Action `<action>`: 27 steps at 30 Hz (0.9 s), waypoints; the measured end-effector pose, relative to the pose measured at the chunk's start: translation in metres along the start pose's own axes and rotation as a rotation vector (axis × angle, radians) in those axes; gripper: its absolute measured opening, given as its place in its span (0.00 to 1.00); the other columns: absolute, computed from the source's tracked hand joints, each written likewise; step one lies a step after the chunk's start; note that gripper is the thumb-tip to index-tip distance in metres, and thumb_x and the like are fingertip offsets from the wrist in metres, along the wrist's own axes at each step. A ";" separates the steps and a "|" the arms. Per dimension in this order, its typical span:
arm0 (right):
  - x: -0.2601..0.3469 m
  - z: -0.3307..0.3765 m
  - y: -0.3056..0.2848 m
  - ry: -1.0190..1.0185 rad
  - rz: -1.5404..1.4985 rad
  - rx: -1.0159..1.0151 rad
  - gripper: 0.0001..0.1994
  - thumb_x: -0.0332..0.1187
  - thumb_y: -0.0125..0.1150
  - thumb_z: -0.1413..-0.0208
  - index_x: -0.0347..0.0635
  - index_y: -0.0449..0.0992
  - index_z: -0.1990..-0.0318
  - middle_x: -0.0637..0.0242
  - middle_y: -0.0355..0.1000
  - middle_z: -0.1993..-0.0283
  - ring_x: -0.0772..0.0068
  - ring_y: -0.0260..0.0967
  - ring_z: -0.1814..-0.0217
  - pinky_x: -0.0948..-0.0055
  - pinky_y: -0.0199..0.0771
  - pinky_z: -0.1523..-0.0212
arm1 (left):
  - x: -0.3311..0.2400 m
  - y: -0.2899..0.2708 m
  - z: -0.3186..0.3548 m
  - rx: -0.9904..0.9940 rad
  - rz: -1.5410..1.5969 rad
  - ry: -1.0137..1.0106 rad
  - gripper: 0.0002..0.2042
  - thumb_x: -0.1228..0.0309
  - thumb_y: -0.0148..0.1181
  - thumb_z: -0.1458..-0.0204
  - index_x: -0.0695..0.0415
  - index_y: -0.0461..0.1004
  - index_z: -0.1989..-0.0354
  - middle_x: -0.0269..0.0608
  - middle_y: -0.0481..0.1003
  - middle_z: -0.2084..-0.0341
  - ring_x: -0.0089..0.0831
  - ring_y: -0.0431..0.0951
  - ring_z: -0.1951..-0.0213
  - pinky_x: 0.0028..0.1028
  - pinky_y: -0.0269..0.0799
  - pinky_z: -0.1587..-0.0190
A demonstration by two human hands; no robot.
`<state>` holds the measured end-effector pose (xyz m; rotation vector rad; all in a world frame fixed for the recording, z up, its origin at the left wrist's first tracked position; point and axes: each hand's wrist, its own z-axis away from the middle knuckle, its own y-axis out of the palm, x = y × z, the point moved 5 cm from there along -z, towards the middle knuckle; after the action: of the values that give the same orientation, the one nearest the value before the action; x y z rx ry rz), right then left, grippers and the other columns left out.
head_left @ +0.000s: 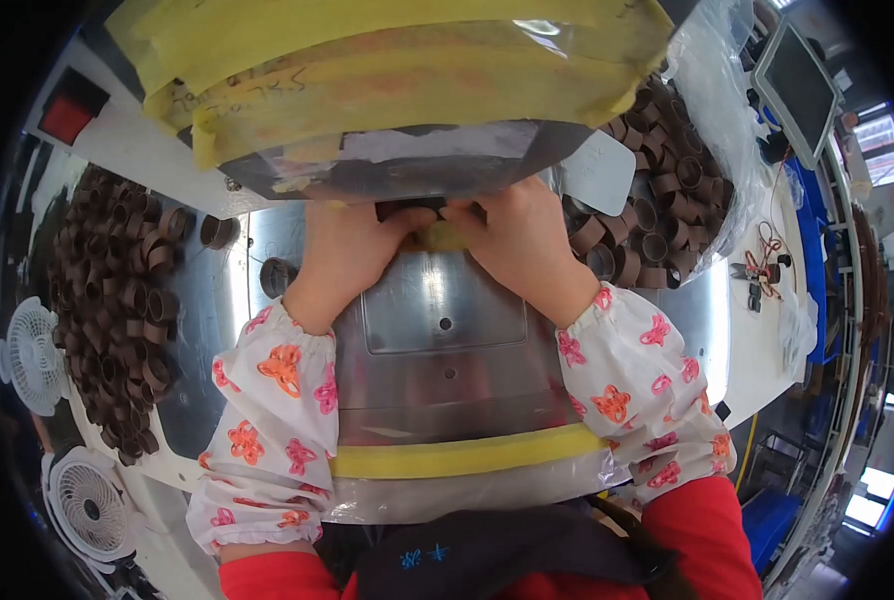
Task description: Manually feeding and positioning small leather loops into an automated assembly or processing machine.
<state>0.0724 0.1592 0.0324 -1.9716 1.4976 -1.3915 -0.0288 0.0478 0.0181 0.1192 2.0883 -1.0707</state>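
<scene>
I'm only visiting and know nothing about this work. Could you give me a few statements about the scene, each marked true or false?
1. Short, brown, tube-shaped rings are heaped on both sides of the hands. True.
2. The person's sleeve covers are plain blue. False: the fabric sleeve covers are white with pink and orange motifs.
3. The left hand and right hand are close together at the lower edge of the yellow-covered overhanging machine part. True.
4. The dark piece between the hands is fully visible. False: the dark piece is largely hidden.
5. Two round white fans stand at the picture's left. True.
</scene>
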 end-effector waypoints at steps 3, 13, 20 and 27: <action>-0.001 -0.001 0.001 0.007 0.004 0.005 0.02 0.27 0.57 0.61 0.42 0.71 0.80 0.62 0.68 0.77 0.57 0.68 0.74 0.60 0.63 0.74 | 0.002 -0.001 -0.001 0.069 0.073 -0.140 0.14 0.69 0.67 0.65 0.59 0.75 0.68 0.43 0.75 0.75 0.42 0.74 0.73 0.35 0.68 0.68; -0.010 -0.006 0.015 0.003 -0.116 0.021 0.03 0.29 0.61 0.60 0.42 0.76 0.75 0.59 0.69 0.76 0.53 0.67 0.72 0.61 0.65 0.70 | 0.005 -0.010 -0.003 -0.061 -0.003 0.023 0.12 0.60 0.63 0.64 0.55 0.77 0.73 0.40 0.76 0.72 0.43 0.71 0.58 0.42 0.60 0.52; 0.001 0.019 -0.001 -0.024 -0.243 0.075 0.05 0.23 0.60 0.55 0.34 0.68 0.74 0.59 0.67 0.74 0.64 0.65 0.75 0.70 0.65 0.73 | -0.012 0.003 0.024 0.028 -0.039 0.248 0.13 0.56 0.64 0.67 0.52 0.72 0.80 0.35 0.72 0.84 0.34 0.74 0.73 0.43 0.50 0.45; -0.005 0.025 0.007 0.234 -0.474 0.135 0.05 0.24 0.55 0.47 0.32 0.68 0.66 0.68 0.66 0.72 0.80 0.62 0.73 0.79 0.62 0.74 | -0.024 0.019 0.034 0.020 -0.021 0.299 0.11 0.60 0.61 0.61 0.54 0.73 0.80 0.37 0.73 0.84 0.35 0.74 0.74 0.43 0.50 0.44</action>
<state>0.0892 0.1532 0.0132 -2.2293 1.0149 -1.9139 0.0158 0.0418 0.0099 0.2830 2.3490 -1.1430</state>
